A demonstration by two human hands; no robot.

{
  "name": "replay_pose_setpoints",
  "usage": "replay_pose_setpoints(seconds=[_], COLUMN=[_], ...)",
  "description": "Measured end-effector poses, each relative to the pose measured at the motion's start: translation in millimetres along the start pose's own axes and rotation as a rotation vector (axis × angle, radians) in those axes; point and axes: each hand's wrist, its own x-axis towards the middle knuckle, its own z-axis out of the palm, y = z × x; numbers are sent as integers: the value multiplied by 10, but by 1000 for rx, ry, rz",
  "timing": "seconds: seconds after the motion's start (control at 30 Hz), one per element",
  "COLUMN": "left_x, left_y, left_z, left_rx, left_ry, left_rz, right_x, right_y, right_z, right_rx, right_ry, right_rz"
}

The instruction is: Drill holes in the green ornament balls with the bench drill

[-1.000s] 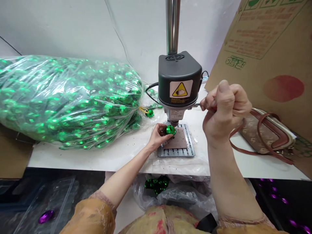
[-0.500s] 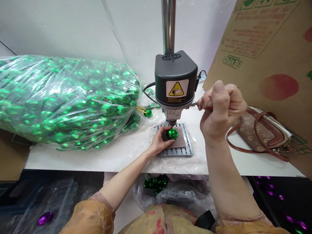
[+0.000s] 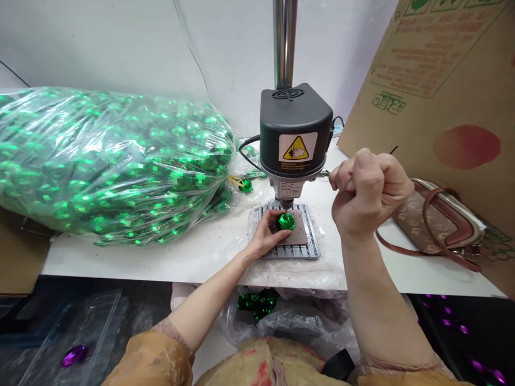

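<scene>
Working beside a big clear plastic bag of shiny green balls (image 3: 112,166), at the black bench drill (image 3: 295,134), your right hand (image 3: 368,195) makes a tight fist around the thin metal lever (image 3: 325,172); your left hand (image 3: 263,236), fingers (image 3: 270,222) half curled, pins one green faceted ball (image 3: 286,221) on the brown pad (image 3: 300,241) under the bit (image 3: 286,206).

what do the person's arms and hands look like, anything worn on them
The left hand and right hand are bare, with no gloves. The left sleeve is glossy ochre with a gathered pinkish cuff; the right sleeve looks similar.
</scene>
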Motion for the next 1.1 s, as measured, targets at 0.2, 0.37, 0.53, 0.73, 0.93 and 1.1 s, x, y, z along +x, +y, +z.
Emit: replay_pose_setpoints(seconds=[0.2, 0.37, 0.53, 0.73, 0.93, 1.1], left_x=[4, 3, 1, -3, -8, -6], left_y=[-32, -49, -55, -22, -23, -42], left_z=[21, 29, 31, 35, 43, 43], left_rx=[14, 22, 23, 22, 20, 26], left_ry=[22, 37, 41, 33, 39, 50], left_rz=[30, 29, 22, 16, 12, 5], right_x=[-96, -137, -187, -253, -277, -307], right_y=[19, 68, 112, 172, 190, 212], right_z=[-5, -29, -55, -96, -120, -153], right_rx=[20, 37, 56, 71, 69, 72], right_ry=[16, 18, 4, 4, 0, -22], right_rz=[-71, -148, -199, -248, -255, -279])
